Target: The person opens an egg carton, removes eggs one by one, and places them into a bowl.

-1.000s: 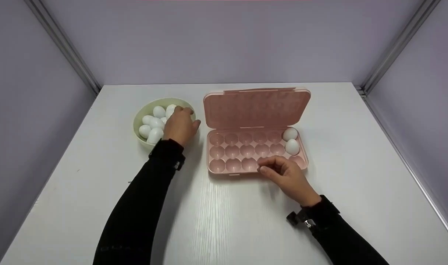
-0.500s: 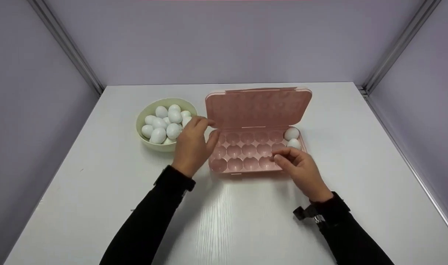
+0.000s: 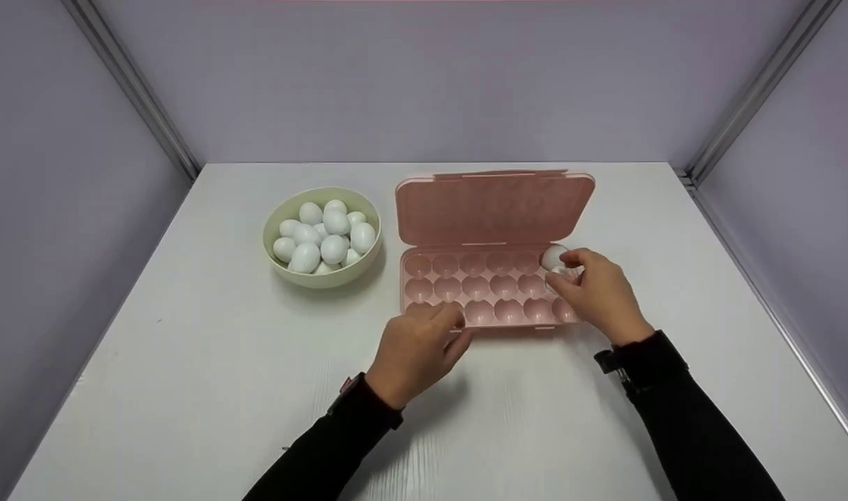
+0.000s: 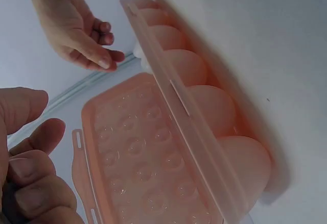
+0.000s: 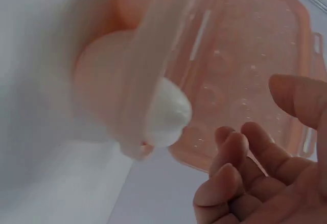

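Head view: egg tray [image 3: 490, 289] is sitting mid-table w/ lid [image 3: 493, 207] standing open; only approx. two eggs [image 3: 553, 256] are in, at the far-right cups, so most cups are waiting empty. Bowl [image 3: 321, 276] at left is holding the rest of the white eggs [image 3: 333, 247]. Right hand [image 3: 601, 292] is resting at the tray's right end, fingers curled by the eggs; can't tell if it's gripping one. Left hand [image 3: 417, 348] is hovering at the tray's front-left edge, fingers loosely bent, holding nothing.

Left wrist view: left hand's fingers [image 4: 30, 168] are hanging relaxed beside the tray.

Right wrist view: an egg [image 5: 168, 113] is sitting in its cup, fingers [image 5: 230, 168] slack just beside it.

Table front and right side are giving plenty of room; walls are closing in left, right, back.
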The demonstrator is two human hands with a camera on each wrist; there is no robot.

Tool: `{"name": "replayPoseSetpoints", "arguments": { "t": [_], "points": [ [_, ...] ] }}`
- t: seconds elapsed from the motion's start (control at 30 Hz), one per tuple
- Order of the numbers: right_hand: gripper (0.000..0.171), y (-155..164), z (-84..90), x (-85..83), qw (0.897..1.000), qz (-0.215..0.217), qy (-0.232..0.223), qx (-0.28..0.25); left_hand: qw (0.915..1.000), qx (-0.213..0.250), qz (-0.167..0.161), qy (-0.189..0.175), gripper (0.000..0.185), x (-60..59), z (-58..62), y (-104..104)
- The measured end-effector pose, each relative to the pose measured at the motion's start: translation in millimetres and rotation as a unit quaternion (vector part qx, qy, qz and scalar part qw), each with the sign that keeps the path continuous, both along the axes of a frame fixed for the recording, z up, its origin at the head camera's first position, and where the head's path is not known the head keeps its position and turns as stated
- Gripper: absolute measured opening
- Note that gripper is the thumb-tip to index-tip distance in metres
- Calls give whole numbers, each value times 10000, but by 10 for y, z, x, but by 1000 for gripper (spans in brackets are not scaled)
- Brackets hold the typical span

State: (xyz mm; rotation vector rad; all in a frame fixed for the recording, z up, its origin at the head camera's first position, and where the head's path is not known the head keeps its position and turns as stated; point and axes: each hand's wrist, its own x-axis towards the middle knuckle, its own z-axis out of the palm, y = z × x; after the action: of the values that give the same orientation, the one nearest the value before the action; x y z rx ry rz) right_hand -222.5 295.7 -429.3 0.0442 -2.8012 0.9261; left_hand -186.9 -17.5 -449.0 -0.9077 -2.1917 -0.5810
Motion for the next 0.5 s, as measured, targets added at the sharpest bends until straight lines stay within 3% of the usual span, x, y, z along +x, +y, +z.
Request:
{"name": "replayPoseSetpoints", "arguments": {
  "t": [0.2, 0.37, 0.5],
  "points": [
    [49, -21, -91, -109, 9949, -113, -591, 804, 9994, -309, 61, 135, 32, 19, -45, -16],
    [40, -10, -146, -151, 9941, -171, -581, 898, 9988, -436, 168, 151, 36, 21, -93, -52],
    [41, -55, -128, -118, 9964, -322, -250, 739, 9988, -407, 234, 121, 35, 10, -130, -86]
  ]
}}
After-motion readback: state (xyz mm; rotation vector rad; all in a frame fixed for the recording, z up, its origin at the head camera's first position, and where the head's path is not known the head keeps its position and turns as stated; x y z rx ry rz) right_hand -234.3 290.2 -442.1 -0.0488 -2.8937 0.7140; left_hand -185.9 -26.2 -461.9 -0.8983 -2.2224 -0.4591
